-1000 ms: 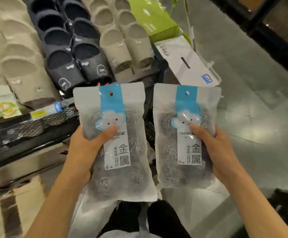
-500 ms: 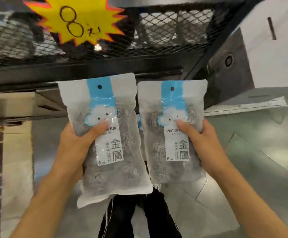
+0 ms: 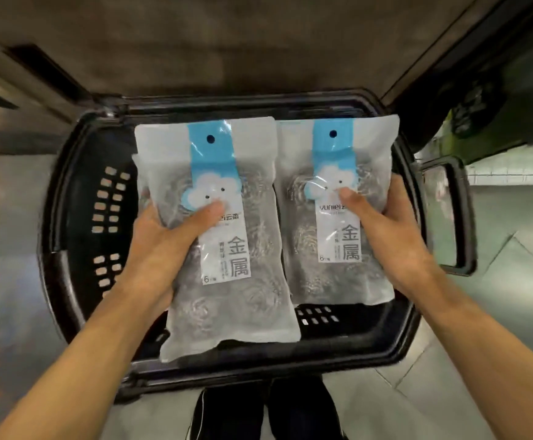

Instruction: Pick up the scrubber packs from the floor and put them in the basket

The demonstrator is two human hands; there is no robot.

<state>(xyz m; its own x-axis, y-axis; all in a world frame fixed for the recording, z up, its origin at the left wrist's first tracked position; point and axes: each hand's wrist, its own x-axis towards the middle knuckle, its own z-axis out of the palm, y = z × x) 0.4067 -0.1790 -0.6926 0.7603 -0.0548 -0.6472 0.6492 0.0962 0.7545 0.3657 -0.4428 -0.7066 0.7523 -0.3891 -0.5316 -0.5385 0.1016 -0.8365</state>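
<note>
— Black plastic, that basket (image 3: 68, 281)?
— Yes, with slotted walls and a handle on the right side; it sits on the floor, and both packs are held over it.
— The packs?
— Frosted bags of grey metal scrubber coils, each with a blue strip and a white cloud face. The left pack (image 3: 227, 296) looks doubled, a second edge showing behind it.
— Hands?
— The left hand (image 3: 160, 249) grips the left pack, thumb across its front; the right hand (image 3: 389, 236) clamps the right pack (image 3: 322, 281) likewise.
— Writing?
— "金属" and "6" on both, "yunlei" partly covered on the right.
</note>
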